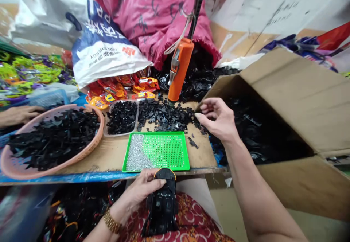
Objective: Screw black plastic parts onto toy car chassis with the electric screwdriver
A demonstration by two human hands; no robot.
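Note:
My left hand (142,191) is closed on a black plastic toy car body (162,205) held over my lap, just below the table's front edge. My right hand (217,120) reaches out above the loose heap of small black plastic parts (166,114) on the table, fingers curled and apart, with nothing clearly in them. A green perforated tray (164,151) with several small silver screws (135,152) on its left side lies between my hands. An orange electric screwdriver (179,70) hangs on a cable above the heap.
A pink basket (16,169) full of black parts sits left. A clear tub (121,118) of black parts stands beside it. An open cardboard box (300,96) with black parts is at right. Another person's hand (16,114) rests at far left. Bags lie behind.

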